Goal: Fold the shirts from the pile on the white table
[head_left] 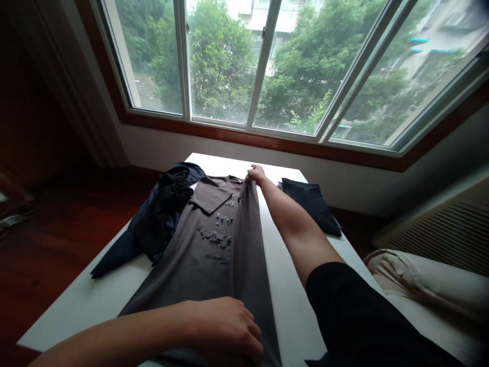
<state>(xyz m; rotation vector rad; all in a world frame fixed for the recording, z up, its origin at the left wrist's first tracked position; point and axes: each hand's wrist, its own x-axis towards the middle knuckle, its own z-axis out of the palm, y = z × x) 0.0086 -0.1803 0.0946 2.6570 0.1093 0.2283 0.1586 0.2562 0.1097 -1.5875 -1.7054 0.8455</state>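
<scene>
A dark grey T-shirt [214,250] with printed lettering lies lengthwise on the white table [284,270], its collar at the far end. One short sleeve is folded inward across the chest. At the far shoulder on the right, my right hand [256,174] is closed on the cloth, and a lengthwise crease runs from there toward me. My left hand [229,326] is over the near part of the shirt, its fingers curled down and closed on the fabric. The fingertips of that hand are hidden beneath it.
A heap of black and navy clothes [164,209] lies along the table's left side. Folded dark garments [309,204] rest at the right far edge. Beyond the table are a wall and window [221,66]. Light cloth bedding [431,280] is at the right.
</scene>
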